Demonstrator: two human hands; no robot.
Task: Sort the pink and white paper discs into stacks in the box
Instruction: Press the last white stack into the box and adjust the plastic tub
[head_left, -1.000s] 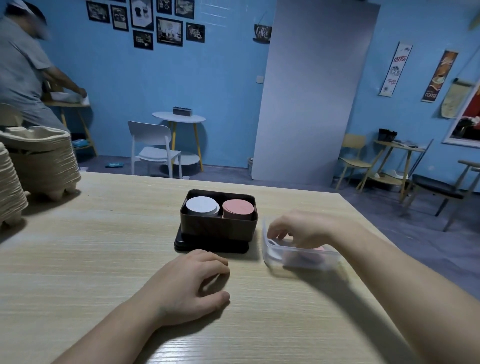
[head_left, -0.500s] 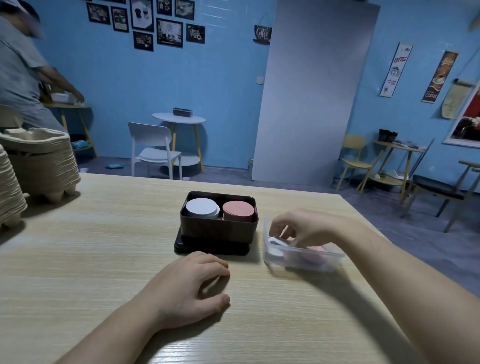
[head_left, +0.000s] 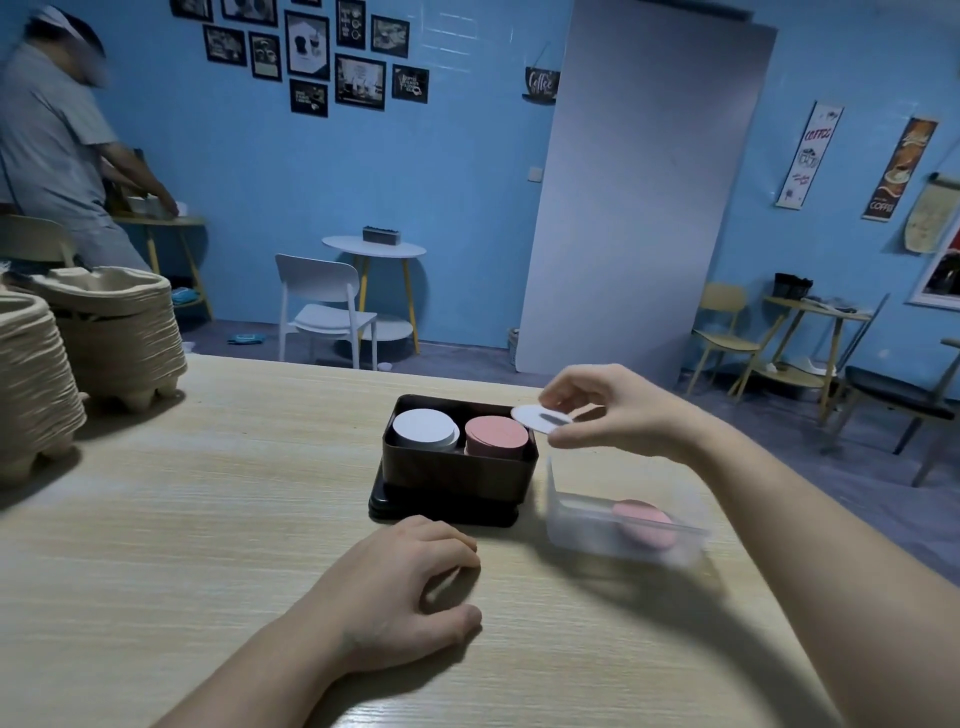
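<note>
A dark brown box (head_left: 457, 475) stands mid-table on its black lid. Inside it a white disc stack (head_left: 425, 428) is on the left and a pink disc stack (head_left: 496, 435) on the right. My right hand (head_left: 618, 413) pinches a single white disc (head_left: 540, 419) in the air, just above the box's right rim. To the right, a clear plastic container (head_left: 618, 527) holds pink discs (head_left: 643, 522). My left hand (head_left: 400, 587) rests on the table in front of the box, fingers loosely curled, holding nothing.
Stacks of brown pulp trays (head_left: 104, 332) stand at the table's left edge. The wooden table (head_left: 182, 519) ends on the right near the container. Another person (head_left: 57, 145) works at a far table on the left; chairs and small tables stand beyond.
My right hand has lifted out of the clear container with a white disc and moved up and left to the box's right rim. My left hand has stayed still.
</note>
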